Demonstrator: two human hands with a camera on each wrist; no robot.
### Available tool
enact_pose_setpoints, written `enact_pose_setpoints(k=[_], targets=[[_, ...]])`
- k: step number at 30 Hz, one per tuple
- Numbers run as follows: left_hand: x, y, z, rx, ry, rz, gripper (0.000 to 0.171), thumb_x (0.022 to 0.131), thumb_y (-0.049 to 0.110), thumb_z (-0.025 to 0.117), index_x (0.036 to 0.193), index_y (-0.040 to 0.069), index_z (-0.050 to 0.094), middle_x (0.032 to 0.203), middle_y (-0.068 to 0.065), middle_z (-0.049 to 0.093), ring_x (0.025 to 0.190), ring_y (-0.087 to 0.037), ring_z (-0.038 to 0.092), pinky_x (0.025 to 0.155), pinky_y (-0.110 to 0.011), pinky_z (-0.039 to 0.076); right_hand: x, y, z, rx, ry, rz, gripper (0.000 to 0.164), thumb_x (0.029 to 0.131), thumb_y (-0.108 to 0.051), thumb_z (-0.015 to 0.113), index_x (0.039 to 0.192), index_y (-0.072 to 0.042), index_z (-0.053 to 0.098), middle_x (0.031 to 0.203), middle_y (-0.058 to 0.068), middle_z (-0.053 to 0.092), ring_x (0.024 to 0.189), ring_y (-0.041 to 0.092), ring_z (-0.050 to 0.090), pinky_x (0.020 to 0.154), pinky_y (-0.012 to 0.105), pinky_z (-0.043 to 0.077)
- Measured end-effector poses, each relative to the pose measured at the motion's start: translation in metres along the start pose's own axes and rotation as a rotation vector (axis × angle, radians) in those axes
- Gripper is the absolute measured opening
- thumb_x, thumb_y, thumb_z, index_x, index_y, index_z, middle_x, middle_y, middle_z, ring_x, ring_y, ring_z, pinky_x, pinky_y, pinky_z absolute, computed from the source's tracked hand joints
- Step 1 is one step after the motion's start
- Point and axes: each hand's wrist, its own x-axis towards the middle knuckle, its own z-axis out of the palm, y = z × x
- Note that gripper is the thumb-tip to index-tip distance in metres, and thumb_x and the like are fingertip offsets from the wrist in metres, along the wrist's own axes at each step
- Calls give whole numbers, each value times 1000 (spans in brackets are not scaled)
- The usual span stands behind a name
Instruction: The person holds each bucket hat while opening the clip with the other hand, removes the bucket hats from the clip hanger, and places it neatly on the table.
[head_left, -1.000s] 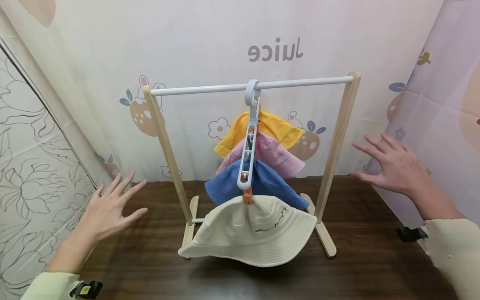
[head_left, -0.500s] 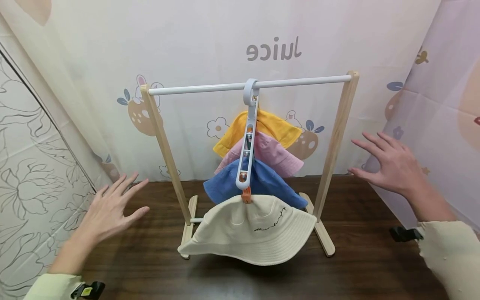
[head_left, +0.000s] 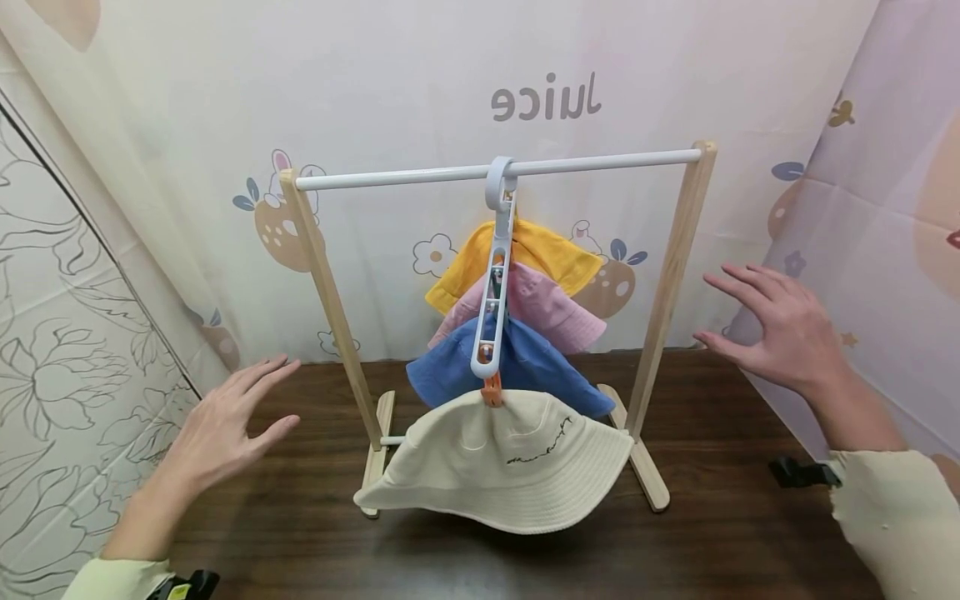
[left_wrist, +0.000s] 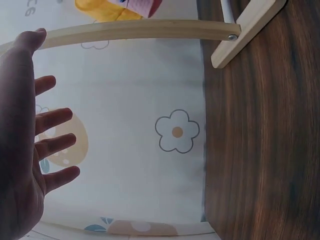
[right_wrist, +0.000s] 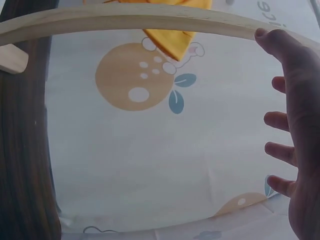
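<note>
A white hanger (head_left: 497, 287) hooks over the white bar (head_left: 420, 176) of a wooden rack. From it hang a cream bucket hat (head_left: 480, 467) in front, then a blue hat (head_left: 442, 375), a pink hat (head_left: 555, 308) and a yellow hat (head_left: 465, 258) behind. An orange clip (head_left: 492, 390) pinches the cream hat's crown. My left hand (head_left: 221, 429) is held up left of the rack, fingers extended and holding nothing. On the other side my right hand (head_left: 783, 333) is raised with fingers spread, also holding nothing. Both wrist views show the hands apart from the rack's posts.
The rack's left post (head_left: 330, 308) and right post (head_left: 671, 292) stand on wooden feet on a dark wooden table (head_left: 315, 550). A printed curtain (head_left: 390, 83) hangs close behind, with a patterned side panel (head_left: 60, 350) at left and another curtain (head_left: 900, 208) at right.
The left hand's fingers have drawn closer together and dipped slightly. My right hand has shifted a little leftward. The hanger and hats keep their places on the rack.
</note>
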Motion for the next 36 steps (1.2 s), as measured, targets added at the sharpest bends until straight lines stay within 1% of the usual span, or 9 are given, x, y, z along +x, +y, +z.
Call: enact_pose_setpoints(k=[3,7,10,13,15,19,21,26,36], targets=[[0,1,0,-32,28,4,77,93,32,85,165,27,57,162,-16,65,143,-46,62,98,-77,56,0,-1,0,30,12,-2,102,94,-98,49,150,-16,73,145,29,72,131,58,63,118,69,50],[0,5,2,-88,74,-1,76,92,26,85,163,27,60,158,-13,69,138,-40,65,94,-75,58,-1,-2,1,101,38,-17,96,95,-93,56,149,-15,74,145,27,73,129,54,65,130,23,35],[0,7,3,-112,102,0,75,91,22,85,162,27,61,156,-9,71,138,-30,64,96,-68,58,0,-4,3,148,67,-26,97,95,-92,58,148,-12,75,143,29,73,137,25,67,123,8,25],[2,10,3,-126,119,11,75,90,19,85,161,28,63,154,-6,72,138,-21,63,100,-61,55,1,-7,4,191,96,-29,99,95,-90,60,145,-7,75,141,30,75,144,-8,55,122,6,27],[3,12,2,-133,134,24,75,88,18,86,159,27,65,152,-5,74,137,-15,63,101,-55,54,1,-9,3,234,117,-37,96,96,-86,65,143,-2,75,145,18,78,145,-20,47,123,7,30],[6,15,3,-162,153,49,71,87,18,86,155,22,68,145,-6,76,134,-7,63,107,-35,51,4,-14,3,297,173,-67,90,98,-77,72,136,5,76,150,-19,69,143,-17,54,123,9,37],[7,16,3,-180,166,68,68,86,18,86,153,18,70,142,-7,78,133,-5,63,112,-21,45,6,-17,3,318,195,-81,89,99,-74,74,134,8,76,149,-28,65,141,-15,57,122,9,39],[10,19,5,-255,205,131,64,85,13,85,148,12,73,135,-10,80,135,7,59,120,-2,30,10,-27,2,386,232,-100,90,97,-72,78,128,13,76,144,-25,69,134,-13,62,117,9,43],[19,28,6,-320,213,221,60,88,14,81,147,9,72,131,-15,80,136,10,59,123,-5,35,12,-39,0,524,179,-85,93,94,-67,82,131,18,72,141,-19,73,127,-7,69,102,9,51]])
